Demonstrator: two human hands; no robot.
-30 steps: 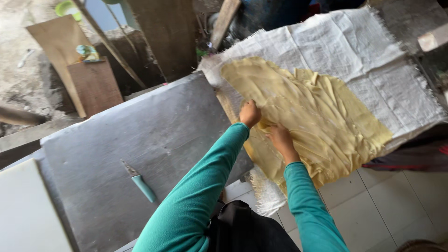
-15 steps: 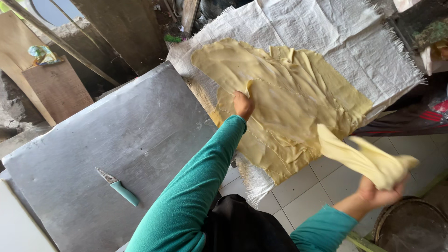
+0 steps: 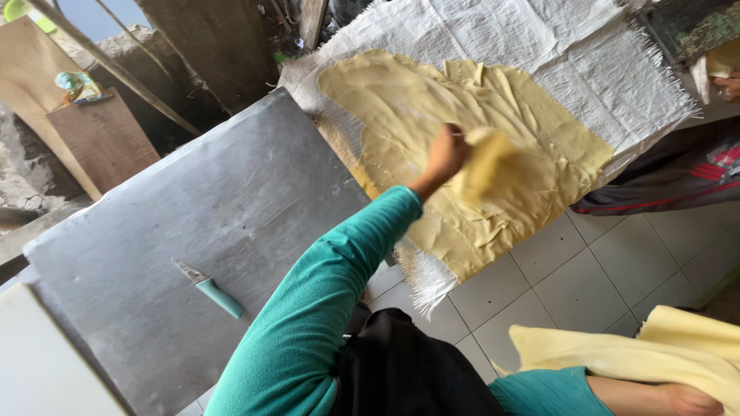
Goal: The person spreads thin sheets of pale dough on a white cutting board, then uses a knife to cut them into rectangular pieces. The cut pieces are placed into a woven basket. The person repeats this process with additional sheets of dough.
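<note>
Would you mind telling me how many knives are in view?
1. The knife, teal-handled, lies on the grey metal table, left of the person's left sleeve. Others may be hidden.

Two hands show: the left hand (image 3: 445, 156) at frame centre and the right hand (image 3: 688, 400) at the lower right corner. One woven white sack (image 3: 570, 46) fills the upper right. One yellow sheet (image 3: 432, 100) lies spread on it; a second yellow sheet (image 3: 617, 354) hangs at lower right. One grey metal table (image 3: 231, 200) sits left of centre, carrying one teal-handled knife (image 3: 210, 288).
</note>
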